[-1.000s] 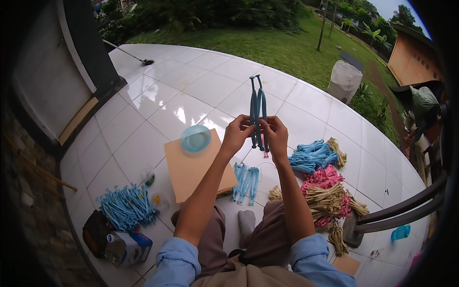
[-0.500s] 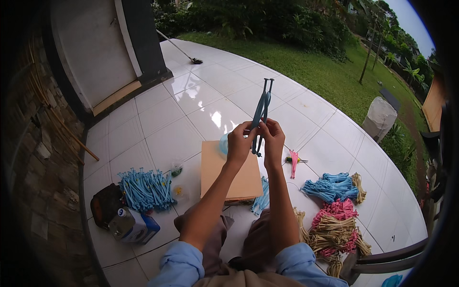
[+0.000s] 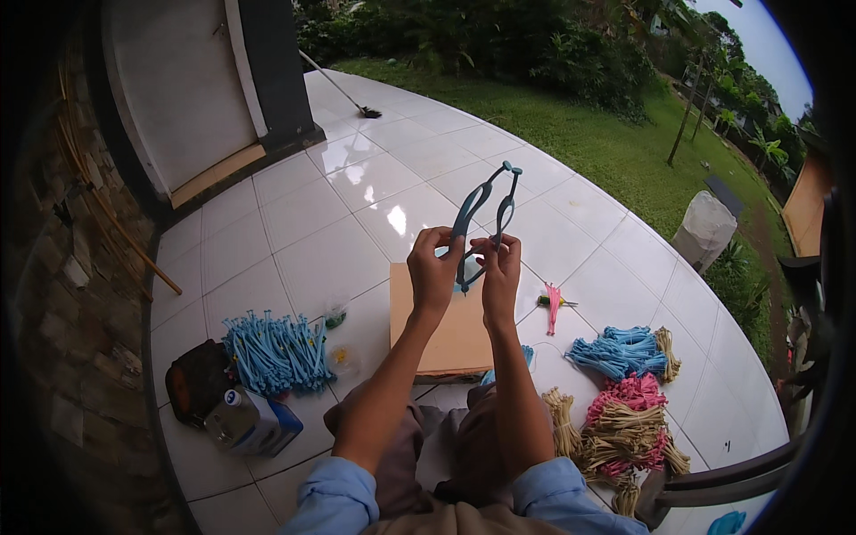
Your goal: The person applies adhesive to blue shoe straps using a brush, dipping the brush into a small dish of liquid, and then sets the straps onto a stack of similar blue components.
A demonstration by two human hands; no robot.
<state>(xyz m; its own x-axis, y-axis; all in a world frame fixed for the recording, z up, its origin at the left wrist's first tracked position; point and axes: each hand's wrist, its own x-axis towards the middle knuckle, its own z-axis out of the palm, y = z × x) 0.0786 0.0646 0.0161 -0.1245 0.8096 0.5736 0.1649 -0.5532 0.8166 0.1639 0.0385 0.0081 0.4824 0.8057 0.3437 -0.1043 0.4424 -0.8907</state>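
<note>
The blue strips (image 3: 486, 218) stand raised in front of me above the board (image 3: 441, 325), their looped upper ends free, their lower ends pinched between the fingers of my left hand (image 3: 434, 267) and my right hand (image 3: 499, 267), both closed tight on them and touching each other. On the tiled floor (image 3: 303, 241) lie a blue bundle (image 3: 276, 352) beside a bottle (image 3: 250, 421) to my left, and blue, pink and tan tassels (image 3: 624, 392) to my right.

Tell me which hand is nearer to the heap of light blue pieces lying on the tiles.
Left. The left hand is up and to the right of the light blue heap; the right hand is farther right, beyond it. Both pinch the blue-grey looped strip.
</note>
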